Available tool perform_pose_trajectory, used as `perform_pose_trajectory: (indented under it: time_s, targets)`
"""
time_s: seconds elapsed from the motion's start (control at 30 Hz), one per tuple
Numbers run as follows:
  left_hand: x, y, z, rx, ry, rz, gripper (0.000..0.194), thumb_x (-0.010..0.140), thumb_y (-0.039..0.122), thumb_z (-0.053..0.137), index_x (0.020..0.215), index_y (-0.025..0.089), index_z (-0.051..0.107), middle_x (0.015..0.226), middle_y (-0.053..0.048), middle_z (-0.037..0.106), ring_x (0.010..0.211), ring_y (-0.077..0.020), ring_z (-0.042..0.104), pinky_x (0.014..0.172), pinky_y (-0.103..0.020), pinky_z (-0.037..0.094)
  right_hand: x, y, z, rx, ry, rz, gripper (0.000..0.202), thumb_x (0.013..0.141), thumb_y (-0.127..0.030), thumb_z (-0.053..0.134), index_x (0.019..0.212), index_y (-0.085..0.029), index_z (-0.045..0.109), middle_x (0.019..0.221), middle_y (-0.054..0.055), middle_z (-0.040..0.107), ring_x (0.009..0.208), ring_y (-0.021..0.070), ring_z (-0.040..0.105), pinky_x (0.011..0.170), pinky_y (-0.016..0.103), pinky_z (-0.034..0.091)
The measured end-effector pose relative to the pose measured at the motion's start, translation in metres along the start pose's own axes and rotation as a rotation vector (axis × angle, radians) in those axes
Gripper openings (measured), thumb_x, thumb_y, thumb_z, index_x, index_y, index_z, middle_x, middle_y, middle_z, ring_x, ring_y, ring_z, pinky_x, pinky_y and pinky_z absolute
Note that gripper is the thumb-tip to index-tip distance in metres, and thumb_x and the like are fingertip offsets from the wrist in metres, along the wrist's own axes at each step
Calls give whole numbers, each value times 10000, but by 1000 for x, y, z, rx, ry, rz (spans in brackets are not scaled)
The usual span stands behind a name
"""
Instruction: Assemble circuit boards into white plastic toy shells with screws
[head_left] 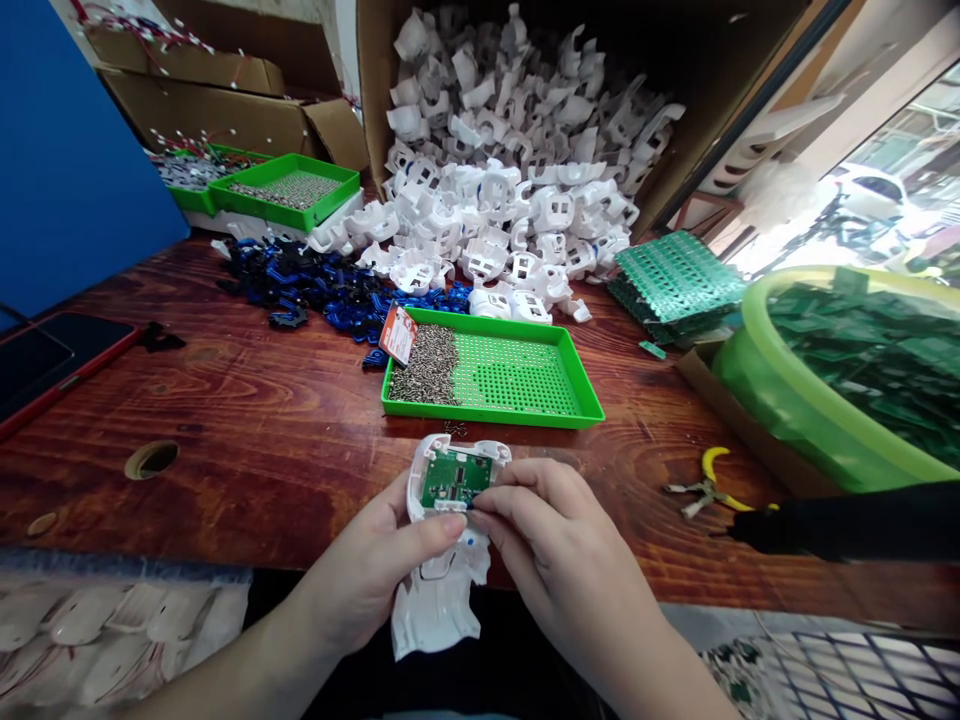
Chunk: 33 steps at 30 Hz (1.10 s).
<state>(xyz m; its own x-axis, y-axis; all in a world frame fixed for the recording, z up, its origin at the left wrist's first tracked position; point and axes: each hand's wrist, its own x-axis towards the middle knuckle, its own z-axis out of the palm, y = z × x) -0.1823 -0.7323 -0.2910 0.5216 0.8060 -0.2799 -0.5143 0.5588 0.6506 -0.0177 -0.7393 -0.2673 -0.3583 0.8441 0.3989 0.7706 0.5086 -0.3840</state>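
Near the table's front edge, my left hand (375,560) is closed around a white plastic housing (436,610), its thumb lying across the middle. A green circuit board (457,478) sits inside the upper part of the housing. My right hand (551,530) is at the board's lower right corner, thumb and fingertips pinched together; what they hold, if anything, is too small to tell. A small blue part (470,541) shows on the housing just below the fingertips.
A green tray (517,415) of screws lies ahead, before piled white shells (487,210) and blue-black parts (315,285). At right are yellow-handled pliers (709,485), a black tool (847,525) and a green tub (780,390) of boards. A phone (60,350) lies left.
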Motion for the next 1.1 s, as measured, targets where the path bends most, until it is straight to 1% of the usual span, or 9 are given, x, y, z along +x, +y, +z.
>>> perform_pose_trajectory:
  time_s: [0.17,0.37,0.43,0.53,0.63,0.7,0.77,0.87,1.1]
  targets:
    - [1,0,1,9,1,22,337,768,159,626,1098,213,584,1007,-52,677,908,-208,630,770,-296,484,5,-3,-4,19,-64,17,125,843,-206,534,866,-201,657,884,64,586,816,198,542,698,342,499]
    - [-1,-1,3,133,125,46,302,787,178,616,1084,231,588,996,-15,687,989,-197,605,863,-284,450,1,-7,-9,64,-43,51,113,810,-196,582,920,-220,598,893,47,564,829,187,533,708,333,489]
    - [-3,-2,3,169,156,55,323,787,198,621,1103,236,568,1031,-18,679,1026,-212,592,861,-288,456,-6,-5,-8,158,22,138,231,791,-209,609,1007,-228,530,977,51,536,908,180,525,769,321,487]
    - [-6,-4,5,165,205,41,352,767,216,643,1106,225,549,997,-23,693,909,-198,639,764,-269,503,-16,1,-4,418,100,375,370,800,-278,611,1126,-274,436,1101,42,496,1024,163,504,862,300,469]
    - [-7,-7,9,176,288,72,377,741,198,664,1100,206,548,966,-18,706,827,-168,657,695,-219,513,-17,4,1,820,-34,577,404,827,-328,583,1190,-295,411,1178,34,499,1076,161,507,920,309,448]
    - [-8,-9,11,206,324,115,382,730,180,669,1093,193,553,965,-16,708,861,-165,652,696,-192,505,-12,5,5,1043,-183,628,367,823,-328,590,1162,-270,464,1133,34,541,1008,154,548,866,284,473]
    - [-8,-10,11,231,325,144,370,729,168,664,1083,190,556,955,-10,709,869,-157,650,698,-177,499,-7,4,8,1146,-252,657,290,807,-306,612,1077,-238,531,1016,20,583,888,128,571,772,239,484]
    - [-9,-11,12,267,303,178,358,738,152,648,1082,194,557,965,1,706,872,-145,650,731,-167,493,-3,5,11,1167,-221,692,202,783,-291,639,946,-200,562,869,-4,578,754,91,531,679,200,453]
    - [-10,-10,6,367,291,163,342,750,178,646,1082,201,571,926,5,709,859,-142,642,752,-168,480,-3,9,14,1110,-220,694,214,747,-312,667,826,-170,527,735,-25,517,662,81,462,616,200,403]
